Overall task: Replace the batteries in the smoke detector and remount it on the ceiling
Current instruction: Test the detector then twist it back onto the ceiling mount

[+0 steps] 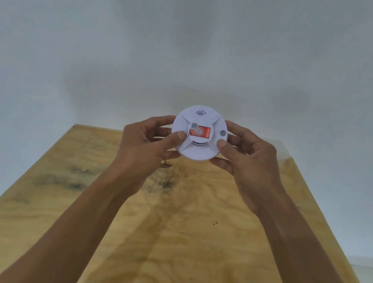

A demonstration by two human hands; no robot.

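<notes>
Smoke detector: a round white smoke detector (199,133) was held up in the air at the middle of the view, above the far end of a wooden table, its face turned toward the camera.
Detector face: a red label (199,132) sat at its centre, beside a small grey square that was too blurred to read; curved lines were marked near the top edge, and a grey button (223,133) lay near the right edge.
Left hand: the left hand (146,144) gripped the detector's left rim, thumb pressed on the front, fingers curled round behind and mostly hidden.
Right hand: the right hand (248,162) gripped the right rim the same way, thumb on the front just below the button, fingertips out of sight behind the casing.
Forearms: both bare forearms ran up from the bottom corners, cut off by the frame.
Table: the wooden table (188,240) showed dark stains in its grain; a small object under the left hand, possibly lying on the wood, could not be made out.
Wall: a plain pale wall (196,44) filled the background.
</notes>
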